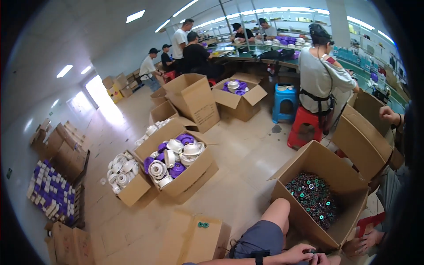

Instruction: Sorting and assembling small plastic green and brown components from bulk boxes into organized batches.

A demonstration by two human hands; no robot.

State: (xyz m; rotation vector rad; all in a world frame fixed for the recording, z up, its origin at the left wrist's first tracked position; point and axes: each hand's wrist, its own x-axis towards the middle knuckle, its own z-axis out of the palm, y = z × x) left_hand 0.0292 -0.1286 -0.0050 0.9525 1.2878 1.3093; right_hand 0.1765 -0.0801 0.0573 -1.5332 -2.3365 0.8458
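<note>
At the lower edge, my left hand (300, 253) pinches a small dark green piece (312, 251) between its fingertips. My right hand (324, 259) meets it there, its fingers closed on the same piece, whose exact shape is mostly covered. Just beyond my hands stands an open cardboard box (289, 207), holding a heap of small dark parts (311, 194) with green rings and coppery bits among them. To the left of my knee, two green ring-shaped parts (203, 225) lie side by side on a closed carton (183, 238).
Cartons of white and purple round housings (176, 159) stand ahead left. A co-worker's hand (364, 242) is near a red object (370, 224) at right; another hand (388, 115) is above an open carton (362, 132). A person sits on a red stool (304, 128) beside a blue stool (284, 104).
</note>
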